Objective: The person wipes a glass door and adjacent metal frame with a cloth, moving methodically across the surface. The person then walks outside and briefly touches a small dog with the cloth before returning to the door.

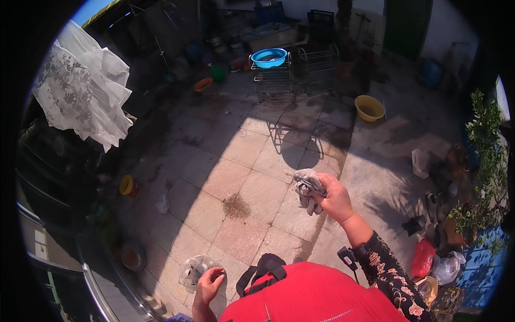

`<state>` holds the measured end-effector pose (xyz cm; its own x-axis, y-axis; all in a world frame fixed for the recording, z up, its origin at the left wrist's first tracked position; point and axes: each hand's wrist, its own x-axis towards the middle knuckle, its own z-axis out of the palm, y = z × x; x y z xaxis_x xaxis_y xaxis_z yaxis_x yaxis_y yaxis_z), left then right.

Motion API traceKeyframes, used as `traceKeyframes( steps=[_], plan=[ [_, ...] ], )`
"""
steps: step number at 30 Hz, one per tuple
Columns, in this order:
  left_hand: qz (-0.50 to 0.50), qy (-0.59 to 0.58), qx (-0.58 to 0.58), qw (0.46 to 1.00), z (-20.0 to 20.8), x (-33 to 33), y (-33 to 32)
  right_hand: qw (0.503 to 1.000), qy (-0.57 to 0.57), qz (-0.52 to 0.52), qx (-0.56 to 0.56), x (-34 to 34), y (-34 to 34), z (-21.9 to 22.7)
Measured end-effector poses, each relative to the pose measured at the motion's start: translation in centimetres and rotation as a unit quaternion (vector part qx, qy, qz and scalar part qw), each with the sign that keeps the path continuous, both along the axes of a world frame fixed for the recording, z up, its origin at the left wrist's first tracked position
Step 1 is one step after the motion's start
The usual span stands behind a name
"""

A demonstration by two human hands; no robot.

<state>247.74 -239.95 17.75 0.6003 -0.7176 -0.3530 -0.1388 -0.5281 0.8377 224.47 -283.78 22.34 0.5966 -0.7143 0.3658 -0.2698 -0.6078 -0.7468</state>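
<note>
My right hand (338,199) is closed round a crumpled grey cloth (309,188), held out in front of me above the paving. The cloth bunches up past the fingers and hangs below them in folds. Lower down and to the left, my left hand (209,285) is loosely curled, with nothing visible in its fingers. Just beyond it appears a clear, see-through container or bag (194,270); whether the hand touches it I cannot tell.
A blue basin (269,57) rests on a metal rack (272,86) at the back. A yellow basin (369,108) stands on the ground, right of the rack. White patterned fabric (86,86) hangs at upper left. Plants (485,155) and a red bag (423,257) line the right side.
</note>
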Motion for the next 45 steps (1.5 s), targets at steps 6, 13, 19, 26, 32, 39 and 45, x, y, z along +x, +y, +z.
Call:
traceKeyframes(
  steps=[6,13,19,26,32,39,45],
  plan=[
    [-0.118,0.063,0.102,0.986,-3.2,10.2,-17.8,1.000,-0.027,0.006,0.016,7.6,-11.3,-1.3],
    [-0.201,-0.031,0.069,0.977,-3.8,26.8,-41.4,0.993,0.066,-0.055,0.085,18.3,-25.4,-3.5],
    [-0.180,0.000,0.041,0.983,-0.6,38.9,-54.2,0.995,0.083,-0.041,0.043,29.2,-38.3,-2.3],
    [-0.147,-0.002,0.049,0.988,-1.6,50.4,-62.5,0.994,0.089,0.005,0.065,45.7,-52.7,-4.5],
    [-0.100,0.024,0.129,0.986,0.5,58.8,-69.1,0.990,0.069,0.115,0.049,65.2,-64.8,-5.0],
    [0.009,0.076,0.079,0.994,4.2,68.9,-75.1,0.968,0.061,0.242,0.033,88.4,-73.3,-2.2],
    [-0.014,0.128,0.060,0.990,1.5,82.5,-77.0,0.961,0.097,0.256,0.049,104.9,-77.1,-5.1]
  ],
)
